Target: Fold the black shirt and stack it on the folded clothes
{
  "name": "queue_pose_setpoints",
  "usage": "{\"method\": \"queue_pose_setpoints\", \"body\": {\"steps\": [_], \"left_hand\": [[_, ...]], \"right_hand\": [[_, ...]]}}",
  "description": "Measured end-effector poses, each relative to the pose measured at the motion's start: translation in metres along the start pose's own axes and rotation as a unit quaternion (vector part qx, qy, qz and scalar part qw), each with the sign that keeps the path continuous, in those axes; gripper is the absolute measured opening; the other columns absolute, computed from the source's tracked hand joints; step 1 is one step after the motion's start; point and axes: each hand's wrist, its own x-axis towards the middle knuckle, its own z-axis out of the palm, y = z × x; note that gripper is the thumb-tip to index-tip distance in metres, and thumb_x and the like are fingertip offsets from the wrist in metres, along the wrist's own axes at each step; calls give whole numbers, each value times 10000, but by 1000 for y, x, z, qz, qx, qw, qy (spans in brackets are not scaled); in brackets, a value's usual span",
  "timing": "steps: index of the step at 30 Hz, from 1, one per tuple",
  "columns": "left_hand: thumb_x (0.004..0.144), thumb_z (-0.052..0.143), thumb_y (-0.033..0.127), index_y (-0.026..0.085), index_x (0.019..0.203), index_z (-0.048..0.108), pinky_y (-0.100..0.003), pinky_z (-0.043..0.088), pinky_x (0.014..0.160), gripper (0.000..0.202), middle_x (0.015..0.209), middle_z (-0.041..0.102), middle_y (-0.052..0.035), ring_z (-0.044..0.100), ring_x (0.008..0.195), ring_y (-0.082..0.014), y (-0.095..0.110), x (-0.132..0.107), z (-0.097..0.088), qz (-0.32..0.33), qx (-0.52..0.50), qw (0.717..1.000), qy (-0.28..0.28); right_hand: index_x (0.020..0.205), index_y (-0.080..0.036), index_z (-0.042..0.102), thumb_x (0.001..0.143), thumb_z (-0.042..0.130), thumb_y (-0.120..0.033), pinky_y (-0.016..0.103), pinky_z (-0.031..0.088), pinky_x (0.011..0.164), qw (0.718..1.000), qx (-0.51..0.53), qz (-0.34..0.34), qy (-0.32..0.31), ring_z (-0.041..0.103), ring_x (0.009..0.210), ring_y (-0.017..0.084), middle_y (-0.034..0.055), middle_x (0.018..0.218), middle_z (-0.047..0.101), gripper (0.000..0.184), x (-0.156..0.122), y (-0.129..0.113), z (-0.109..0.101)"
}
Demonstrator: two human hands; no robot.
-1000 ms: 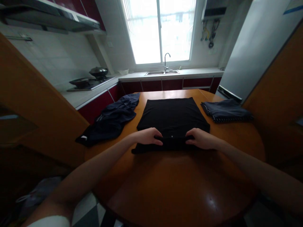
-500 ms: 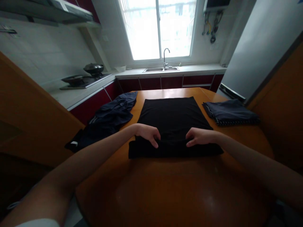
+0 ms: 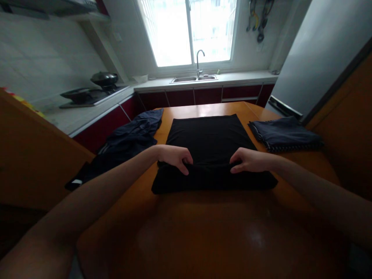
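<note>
A black garment (image 3: 206, 135) lies spread on the wooden table (image 3: 203, 228), its near end turned over into a wide flap; its exact kind does not show. My left hand (image 3: 176, 157) pinches the edge of that flap left of centre, thumb toward me. On the right of the same edge, my right hand (image 3: 248, 159) grips the cloth in a matching pinch. Between both hands the edge is slightly raised. The layers under the fingers are hidden.
A rumpled dark blue garment (image 3: 128, 139) lies at the table's left side. Folded dark cloth (image 3: 286, 133) rests at the right, near the fridge (image 3: 314, 58). Behind the table run a counter with a sink (image 3: 193, 79) and a stove with a pan (image 3: 104, 78).
Both hands, still pinching the cloth edge, have moved slightly away from me, and the folded flap looks deeper. The camera view has tilted down a little.
</note>
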Motion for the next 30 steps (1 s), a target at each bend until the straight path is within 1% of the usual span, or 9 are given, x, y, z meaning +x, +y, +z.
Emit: {"method": "queue_pose_setpoints", "body": {"steps": [3, 8, 11, 14, 18, 21, 24, 27, 30], "left_hand": [[694, 829, 362, 201, 947, 764, -280, 544, 759, 307, 961, 778, -25, 714, 873, -215, 3, 3, -21, -14, -12, 1000, 1], [673, 828, 368, 180, 929, 764, -281, 542, 751, 324, 951, 778, -42, 715, 866, -223, 4, 10, -63, -38, 14, 999, 32], [662, 821, 362, 172, 945, 761, -288, 540, 768, 346, 949, 778, -46, 711, 871, -227, -3, 19, -89, -56, 17, 997, 41], [636, 822, 355, 168, 955, 757, -283, 532, 776, 375, 901, 775, -36, 702, 849, -217, -17, 35, -108, -72, 23, 995, 59], [617, 812, 372, 153, 928, 757, -268, 516, 726, 384, 843, 761, -36, 685, 789, -207, -38, 55, -119, -103, 41, 991, 76], [631, 798, 393, 164, 898, 762, -256, 498, 713, 354, 854, 756, -27, 673, 784, -200, -47, 62, -121, -96, 78, 989, 82], [636, 792, 421, 186, 894, 761, -248, 484, 721, 350, 859, 752, -9, 666, 790, -194, -51, 65, -123, -91, 88, 989, 78], [633, 788, 442, 193, 873, 752, -239, 466, 694, 348, 835, 743, 0, 655, 775, -189, -53, 66, -126, -97, 91, 988, 75], [626, 786, 454, 193, 842, 748, -236, 453, 671, 340, 810, 734, 1, 647, 769, -189, -54, 66, -126, -98, 93, 987, 84]], "right_hand": [[975, -164, 768, 739, 720, -543, 271, 410, 619, 1000, -18, -1, -1, 579, 714, 177, 27, 811, 695, 449, 12, 1, -19], [893, -149, 764, 742, 713, -531, 271, 364, 578, 999, -39, -7, -10, 532, 643, 152, 17, 727, 650, 414, 44, 0, -56], [863, -147, 761, 711, 736, -539, 271, 383, 595, 999, -30, -1, -24, 559, 674, 164, 24, 739, 664, 420, 71, 3, -73], [861, -147, 759, 669, 761, -556, 274, 415, 625, 999, -12, 19, -31, 596, 718, 183, 39, 781, 692, 452, 100, 12, -80], [866, -142, 754, 649, 776, -553, 273, 430, 645, 998, -10, 42, -42, 616, 749, 189, 46, 823, 706, 465, 132, 26, -74], [871, -139, 748, 671, 764, -529, 268, 416, 631, 997, -27, 44, -52, 607, 736, 180, 38, 812, 696, 438, 146, 34, -68], [843, -139, 734, 699, 746, -491, 263, 401, 607, 996, -31, 40, -68, 591, 712, 172, 33, 789, 683, 381, 152, 38, -67], [814, -143, 727, 699, 751, -475, 265, 396, 603, 997, -36, 39, -64, 589, 717, 176, 36, 785, 681, 352, 154, 38, -67], [826, -155, 732, 680, 766, -487, 274, 403, 623, 997, -32, 39, -56, 597, 728, 186, 34, 797, 686, 364, 152, 39, -68]]}}
